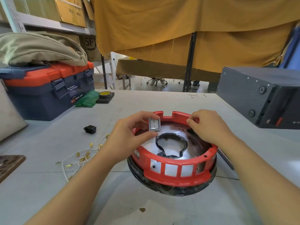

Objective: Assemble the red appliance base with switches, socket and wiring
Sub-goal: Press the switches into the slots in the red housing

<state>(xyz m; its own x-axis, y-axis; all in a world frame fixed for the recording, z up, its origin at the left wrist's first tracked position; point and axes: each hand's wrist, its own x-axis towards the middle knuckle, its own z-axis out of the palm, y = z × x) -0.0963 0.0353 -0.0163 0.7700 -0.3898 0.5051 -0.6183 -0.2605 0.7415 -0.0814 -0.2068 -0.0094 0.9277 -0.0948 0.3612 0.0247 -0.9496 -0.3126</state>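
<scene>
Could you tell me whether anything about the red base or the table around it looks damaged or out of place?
Yes: the black ring inside the red base looks torn and ragged, with a jagged gap at its near-left side. A small dark stain marks the table near the front edge.

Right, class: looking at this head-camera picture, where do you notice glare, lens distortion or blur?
Head view: glare whitens the shiny metal floor inside the round red plastic appliance base; the wide-angle lens bows the grey table edge and shelving; the blue strip at the upper right edge is smeared; the small grey rocker switch pinched by the left hand stays sharp.
</scene>
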